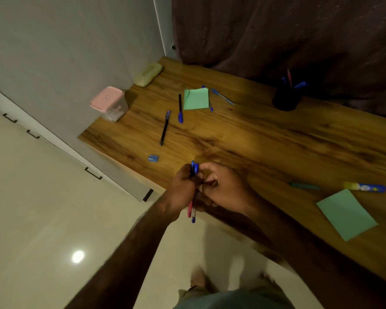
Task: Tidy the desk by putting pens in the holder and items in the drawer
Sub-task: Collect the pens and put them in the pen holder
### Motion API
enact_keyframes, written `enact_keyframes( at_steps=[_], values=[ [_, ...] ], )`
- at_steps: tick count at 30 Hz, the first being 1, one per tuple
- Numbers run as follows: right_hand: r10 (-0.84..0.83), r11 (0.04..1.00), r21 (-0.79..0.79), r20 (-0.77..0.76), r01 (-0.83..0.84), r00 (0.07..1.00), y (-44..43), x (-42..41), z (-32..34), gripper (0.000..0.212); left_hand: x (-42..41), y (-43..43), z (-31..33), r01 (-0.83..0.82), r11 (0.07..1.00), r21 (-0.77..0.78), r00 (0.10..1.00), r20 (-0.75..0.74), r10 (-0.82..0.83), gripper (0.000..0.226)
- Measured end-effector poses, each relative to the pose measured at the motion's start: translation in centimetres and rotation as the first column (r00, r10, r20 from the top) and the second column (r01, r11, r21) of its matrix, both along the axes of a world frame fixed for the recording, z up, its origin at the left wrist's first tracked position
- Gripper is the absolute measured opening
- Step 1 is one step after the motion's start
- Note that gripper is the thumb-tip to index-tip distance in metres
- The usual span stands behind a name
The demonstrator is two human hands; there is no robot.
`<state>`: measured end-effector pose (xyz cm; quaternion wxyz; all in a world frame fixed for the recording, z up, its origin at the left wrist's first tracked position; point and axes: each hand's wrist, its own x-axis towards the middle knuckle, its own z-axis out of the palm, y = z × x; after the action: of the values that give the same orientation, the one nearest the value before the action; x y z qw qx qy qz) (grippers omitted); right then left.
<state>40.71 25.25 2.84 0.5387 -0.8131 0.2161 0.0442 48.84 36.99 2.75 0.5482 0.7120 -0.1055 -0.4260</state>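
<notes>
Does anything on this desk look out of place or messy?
Yes. Two pens lie loose at odd angles beside a green note, another past it, though the black holder stands at the back. Nothing looks spilled or broken.

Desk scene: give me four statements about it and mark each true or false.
1. The left hand grips a bunch of pens. True.
2. The black pen holder is empty. False: pens stick out of it.
3. Two green papers lie on the desk. True.
4. The small blue item sits inside the pink-lidded box. False: it lies on the desk near the front edge.
</notes>
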Motion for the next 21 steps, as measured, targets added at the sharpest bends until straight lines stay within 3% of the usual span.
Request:
enact_keyframes(
  at_steps=[6, 17, 21],
  values=[
    [0.019, 1.0, -0.021, 0.01, -0.018, 1.0, 0.9, 5.6, 0.5, 0.049, 5.5, 1.7, -1.0, -0.116, 0.993, 0.016, 0.992, 0.056, 0.115, 0.018],
    [0.027, 0.996, -0.08, 0.021, -0.025, 0.999, -3.3, 17.4, -2.7, 0.027, 15.0, -0.4, -1.3, -0.271, 0.955, 0.123, 0.957, 0.139, 0.253, 0.011],
    [0.04, 0.996, -0.077, -0.006, -0.04, 0.999, -4.8, 19.9, -3.5, 0.023, 18.0, -1.4, -1.7, -0.315, 0.931, 0.186, 0.927, 0.271, 0.26, 0.012]
  ],
)
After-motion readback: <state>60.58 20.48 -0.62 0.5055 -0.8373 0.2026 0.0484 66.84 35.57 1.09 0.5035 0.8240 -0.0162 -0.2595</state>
